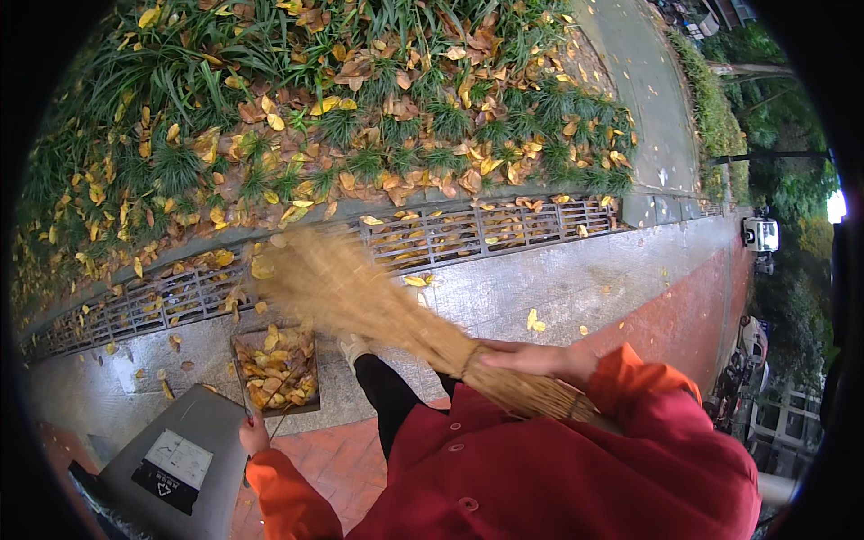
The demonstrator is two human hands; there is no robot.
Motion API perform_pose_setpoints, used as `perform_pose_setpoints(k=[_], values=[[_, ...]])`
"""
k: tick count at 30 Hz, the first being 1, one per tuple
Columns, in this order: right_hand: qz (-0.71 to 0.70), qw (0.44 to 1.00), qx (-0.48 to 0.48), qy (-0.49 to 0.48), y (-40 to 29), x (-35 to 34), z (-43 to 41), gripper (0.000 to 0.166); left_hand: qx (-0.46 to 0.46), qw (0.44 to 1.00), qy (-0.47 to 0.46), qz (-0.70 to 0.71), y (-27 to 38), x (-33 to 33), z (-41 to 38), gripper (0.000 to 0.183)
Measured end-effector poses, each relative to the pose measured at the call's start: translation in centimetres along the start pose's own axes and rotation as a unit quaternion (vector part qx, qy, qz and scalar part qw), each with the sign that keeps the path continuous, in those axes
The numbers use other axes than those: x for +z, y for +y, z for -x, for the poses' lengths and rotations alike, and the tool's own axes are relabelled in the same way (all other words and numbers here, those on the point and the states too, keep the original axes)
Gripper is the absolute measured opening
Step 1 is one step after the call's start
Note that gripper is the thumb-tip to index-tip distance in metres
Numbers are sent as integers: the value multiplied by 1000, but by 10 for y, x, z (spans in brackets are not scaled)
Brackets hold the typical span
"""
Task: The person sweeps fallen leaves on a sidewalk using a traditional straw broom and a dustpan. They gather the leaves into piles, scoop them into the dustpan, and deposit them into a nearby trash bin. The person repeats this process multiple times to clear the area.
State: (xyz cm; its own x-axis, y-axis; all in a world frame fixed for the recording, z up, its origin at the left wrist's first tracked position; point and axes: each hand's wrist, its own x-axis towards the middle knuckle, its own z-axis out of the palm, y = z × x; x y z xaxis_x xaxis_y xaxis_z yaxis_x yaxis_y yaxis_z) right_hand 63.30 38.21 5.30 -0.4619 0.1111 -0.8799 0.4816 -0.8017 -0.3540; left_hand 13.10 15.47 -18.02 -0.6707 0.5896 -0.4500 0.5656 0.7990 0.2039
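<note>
A straw broom (405, 324) slants from my right side up to a metal drain grate (445, 236), its bristle end blurred over the grate. Around its bound neck my right hand (533, 359) is closed. My left hand (255, 435), at the lower left, grips a thin handle beside a shallow dustpan box (317, 378). Fallen yellow and brown leaves (273, 378) lie heaped in that box. More leaves lie in and on the grate. Where exactly the handle joins the box, I cannot tell.
A grey bin (196, 412) with a label stands at my lower left. Beyond the grate, a curb edges a bed of grassy plants (364, 128) strewn with leaves. Wet stone paving (513, 297) and red paving (661, 324) run off to the right, towards parked vehicles (749, 351).
</note>
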Motion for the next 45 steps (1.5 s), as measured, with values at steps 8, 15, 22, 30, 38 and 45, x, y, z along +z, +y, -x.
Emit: perform_pose_setpoints(k=[8, 15, 22, 30, 38, 45], values=[[-411, 872, -64, 256, 75, -110, 95, 39, 116, 990, -16, -75, 130, -26, -20, 42], [-472, 813, -116, 320, 120, -267, 108, 44, 181, 975, -64, -116, 244, -10, -44, 43], [-91, 962, -41, 253, 101, -188, -2, 52, 181, 969, -85, -146, 339, 41, -49, 45], [41, 993, 46, 102, 64, -124, 53, 64, 150, 977, -46, -142, 340, 43, -63, 43], [-99, 971, -59, 211, 3, -113, 75, 61, 130, 987, -35, -92, 271, -16, -67, 46], [159, 966, -22, 205, 4, -84, -74, 61, 62, 997, -45, 10, 225, -4, -71, 39]])
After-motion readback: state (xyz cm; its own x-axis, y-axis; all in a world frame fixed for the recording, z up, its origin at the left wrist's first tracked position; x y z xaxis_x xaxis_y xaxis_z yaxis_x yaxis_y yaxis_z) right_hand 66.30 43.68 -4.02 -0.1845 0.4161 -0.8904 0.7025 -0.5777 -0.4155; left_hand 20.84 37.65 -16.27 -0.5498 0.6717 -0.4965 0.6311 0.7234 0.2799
